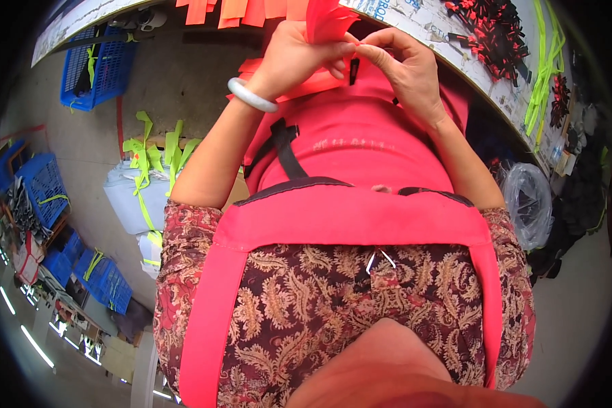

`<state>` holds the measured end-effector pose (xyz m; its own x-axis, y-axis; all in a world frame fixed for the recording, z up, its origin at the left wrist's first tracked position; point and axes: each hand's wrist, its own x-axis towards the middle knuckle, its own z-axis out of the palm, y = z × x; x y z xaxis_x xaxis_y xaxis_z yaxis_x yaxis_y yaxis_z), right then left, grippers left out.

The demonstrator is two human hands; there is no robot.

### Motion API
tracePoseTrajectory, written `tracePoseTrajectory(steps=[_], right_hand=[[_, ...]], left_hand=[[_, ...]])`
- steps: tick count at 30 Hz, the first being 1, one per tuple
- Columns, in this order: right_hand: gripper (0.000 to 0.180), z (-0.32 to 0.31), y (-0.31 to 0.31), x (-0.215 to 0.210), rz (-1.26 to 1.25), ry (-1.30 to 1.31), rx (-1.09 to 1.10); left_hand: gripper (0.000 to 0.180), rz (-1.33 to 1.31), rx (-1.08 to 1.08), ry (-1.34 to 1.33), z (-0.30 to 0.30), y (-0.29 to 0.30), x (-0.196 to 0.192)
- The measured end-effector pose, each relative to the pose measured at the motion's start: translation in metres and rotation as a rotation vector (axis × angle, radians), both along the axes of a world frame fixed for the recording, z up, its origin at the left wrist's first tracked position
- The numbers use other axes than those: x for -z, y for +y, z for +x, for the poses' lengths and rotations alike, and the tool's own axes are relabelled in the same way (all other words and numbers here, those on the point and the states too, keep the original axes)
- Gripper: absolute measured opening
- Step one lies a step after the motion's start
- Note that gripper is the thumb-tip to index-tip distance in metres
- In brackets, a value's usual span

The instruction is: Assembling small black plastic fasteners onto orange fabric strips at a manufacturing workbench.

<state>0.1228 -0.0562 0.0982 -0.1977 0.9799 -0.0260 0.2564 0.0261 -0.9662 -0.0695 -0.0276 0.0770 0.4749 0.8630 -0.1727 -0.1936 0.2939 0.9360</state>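
At the top middle, your left hand (pixel 296 60) grips flat, bright red-orange cloth strips (pixel 325 24). Your right hand (pixel 411 76) pinches its fingertips together; I can't tell on what.

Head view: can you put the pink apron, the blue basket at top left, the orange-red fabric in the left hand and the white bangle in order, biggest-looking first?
1. Pink apron
2. Blue basket
3. Orange-red fabric in the left hand
4. White bangle
That's by looks; the basket is farther away.
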Motion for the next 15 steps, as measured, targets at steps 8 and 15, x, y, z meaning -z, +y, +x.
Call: tracePoseTrajectory(steps=[8, 15], right_hand=[[0.023, 0.045, 0.024, 0.028, -0.231, -0.167, 0.184], [0.020, 0.040, 0.028, 0.038, 0.263, -0.878, 0.218]], left_hand=[[0.016, -0.825, 0.015, -0.617, 0.077, 0.006, 0.063], [0.019, -0.999, -0.137, -0.678, 0.097, 0.015, 0.065]])
